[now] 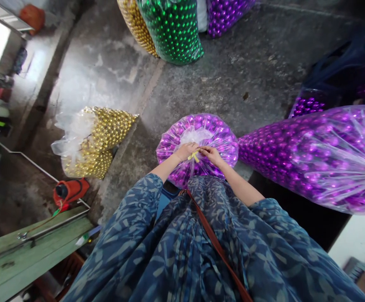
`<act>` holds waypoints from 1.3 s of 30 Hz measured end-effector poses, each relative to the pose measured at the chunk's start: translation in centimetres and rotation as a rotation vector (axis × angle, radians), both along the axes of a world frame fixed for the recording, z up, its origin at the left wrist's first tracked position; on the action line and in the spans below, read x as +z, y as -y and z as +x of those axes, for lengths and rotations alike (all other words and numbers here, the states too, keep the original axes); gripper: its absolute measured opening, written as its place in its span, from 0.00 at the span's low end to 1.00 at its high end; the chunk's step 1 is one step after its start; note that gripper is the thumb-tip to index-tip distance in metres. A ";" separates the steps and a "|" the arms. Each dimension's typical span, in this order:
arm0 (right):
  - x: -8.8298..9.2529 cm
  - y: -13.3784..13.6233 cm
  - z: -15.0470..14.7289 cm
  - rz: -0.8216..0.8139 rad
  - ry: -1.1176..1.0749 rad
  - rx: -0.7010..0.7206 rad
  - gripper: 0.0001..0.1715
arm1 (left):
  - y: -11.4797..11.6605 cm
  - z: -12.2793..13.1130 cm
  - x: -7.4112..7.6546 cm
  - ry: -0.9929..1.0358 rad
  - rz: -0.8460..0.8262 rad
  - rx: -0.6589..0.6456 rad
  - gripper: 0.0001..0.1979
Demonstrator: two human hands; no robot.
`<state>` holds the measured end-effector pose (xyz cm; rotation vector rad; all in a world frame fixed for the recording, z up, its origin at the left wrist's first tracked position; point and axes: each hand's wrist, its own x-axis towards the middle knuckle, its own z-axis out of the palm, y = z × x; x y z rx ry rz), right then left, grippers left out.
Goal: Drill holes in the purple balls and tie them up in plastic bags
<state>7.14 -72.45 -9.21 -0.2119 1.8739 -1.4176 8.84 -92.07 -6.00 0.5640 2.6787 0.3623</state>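
Right in front of me stands a clear plastic bag (226, 142) packed with shiny purple balls, its top gathered into a whitish bunch. A yellow tie (194, 157) lies at the gathered neck, its loose ends pointing toward me. My left hand (186, 151) is closed around the neck of the bag, on the left of the tie. From the right, my right hand (211, 155) pinches at the tie, with its fingertips close to the left hand's. The exact grip of the fingertips is too small to make out.
A large bag of purple balls (283, 142) leans close on the right. Bags of gold balls (113, 126) stand at left, and a green bag (173, 29) stands ahead between gold and purple ones. An orange-red object (72, 191) lies near a pale green beam (44, 251).
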 end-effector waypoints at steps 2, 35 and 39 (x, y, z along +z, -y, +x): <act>-0.1 0.0 -0.1 0.011 -0.002 0.018 0.32 | 0.1 0.0 0.0 -0.005 0.002 -0.003 0.12; -1.3 1.5 0.4 0.484 -0.385 0.302 0.31 | 1.2 4.7 0.7 0.112 0.349 0.307 0.09; -1.3 1.2 0.0 0.448 -0.376 0.276 0.31 | 0.5 4.7 0.4 0.067 0.409 0.460 0.11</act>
